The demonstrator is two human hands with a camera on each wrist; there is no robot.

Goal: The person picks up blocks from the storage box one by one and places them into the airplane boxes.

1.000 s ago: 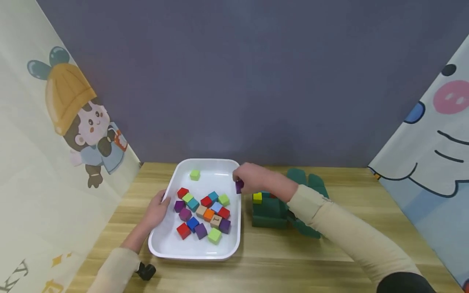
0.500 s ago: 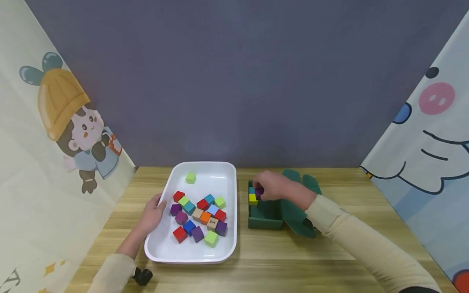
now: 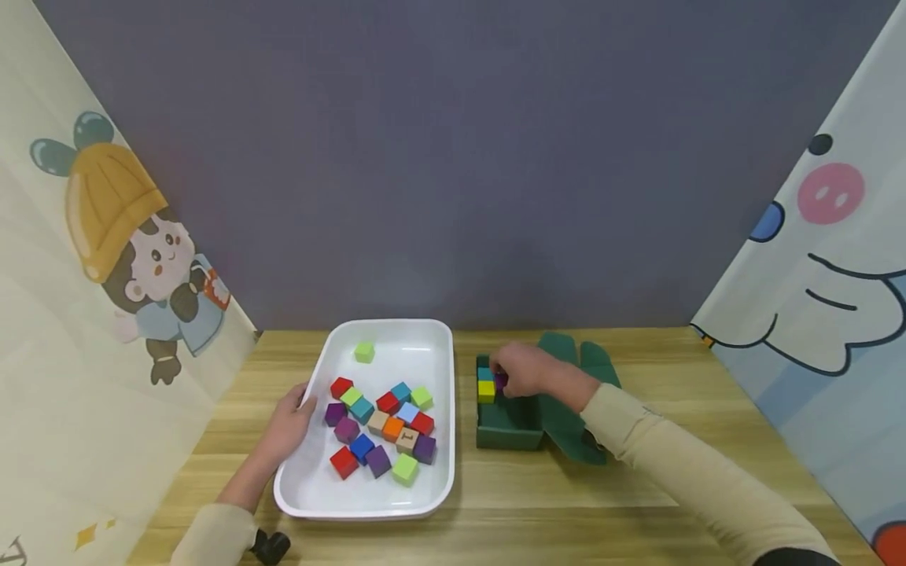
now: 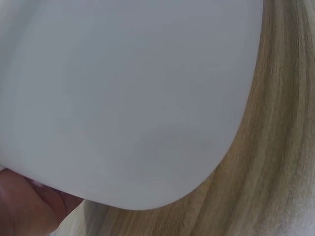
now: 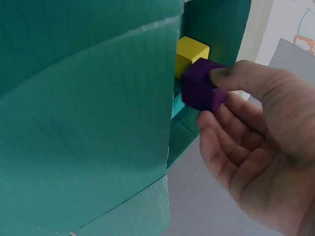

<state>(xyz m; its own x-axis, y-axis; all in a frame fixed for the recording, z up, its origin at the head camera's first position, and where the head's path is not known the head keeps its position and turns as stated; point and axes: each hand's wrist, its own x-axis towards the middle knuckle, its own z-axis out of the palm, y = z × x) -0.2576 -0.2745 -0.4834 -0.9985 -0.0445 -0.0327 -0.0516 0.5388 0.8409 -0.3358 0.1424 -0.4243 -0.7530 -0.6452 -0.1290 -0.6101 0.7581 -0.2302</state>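
My right hand (image 3: pixel 527 369) pinches a purple cube (image 5: pixel 202 88) between thumb and fingers, at the opening of the green cardboard box (image 3: pixel 510 439). Beside it in the box sit a yellow cube (image 3: pixel 486 391) and a teal cube (image 3: pixel 484 373), along the box's left side. In the right wrist view the green lid flap (image 5: pixel 88 123) hides much of the inside. My left hand (image 3: pixel 286 424) grips the left rim of a white tray (image 3: pixel 300 491), thumb over the edge. The left wrist view shows the tray's outer side close up, with fingers under its rim.
Several coloured cubes lie in the tray, among them an orange cube (image 3: pixel 393 428), a wooden cube with a dark mark (image 3: pixel 406 440) and a light green cube (image 3: pixel 364 352) near the back. The box's flaps (image 3: pixel 566 424) spread rightward over the wooden table (image 3: pixel 538 511). A grey wall (image 3: pixel 453 157) stands behind.
My right hand has carried the purple cube from the tray's right rim over to the box, then lowered it beside the yellow and teal cubes. The left hand stays on the tray.
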